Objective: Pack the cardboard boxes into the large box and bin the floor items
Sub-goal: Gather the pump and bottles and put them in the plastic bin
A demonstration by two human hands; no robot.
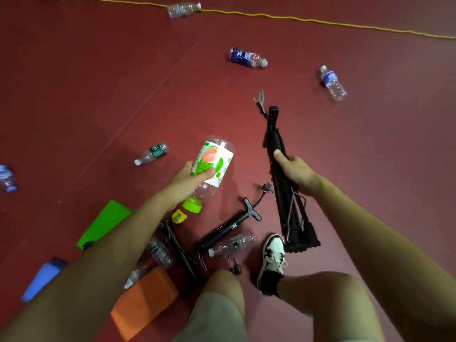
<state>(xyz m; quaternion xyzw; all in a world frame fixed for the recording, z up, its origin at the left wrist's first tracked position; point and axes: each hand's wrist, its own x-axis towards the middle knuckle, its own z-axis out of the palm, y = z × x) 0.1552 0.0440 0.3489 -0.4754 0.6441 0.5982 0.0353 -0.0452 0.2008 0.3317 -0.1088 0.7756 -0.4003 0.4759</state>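
— What's nearest the feet?

— Three blocks: an orange block [145, 302], a blue block [43, 278] and a green block [103, 224]. Between them is a heap of three clear bottles [232, 244], one of them half hidden under the left forearm. The heap also has one black hand pump [227, 228], one folded black stand [180, 253] and one yellow tape measure [179, 215]. A single black-and-white shoe [272, 257] stands just beside the pump.

— And the hands?

— The left hand [190, 178] is wrapped round a juice bottle [212, 166] with a fruit label. It holds the bottle above the floor, green cap pointing back toward the person. The right hand [296, 172] grasps a folded black tripod [278, 149] about mid-length, thumb laid along the shaft. The tripod's head points away and its feet are beside the shoe.

— Farther out?

— Five more bottles, well apart:
- a green-labelled bottle [151, 153]
- a crushed blue bottle [7, 177] at the left edge
- a dark-blue-labelled bottle [246, 57]
- a right-hand bottle [332, 82]
- a far clear bottle [183, 9], lying against a yellow cord [296, 19] that runs across the floor

— The floor [98, 95]?

— Smooth, dark red, with a faint seam running diagonally.
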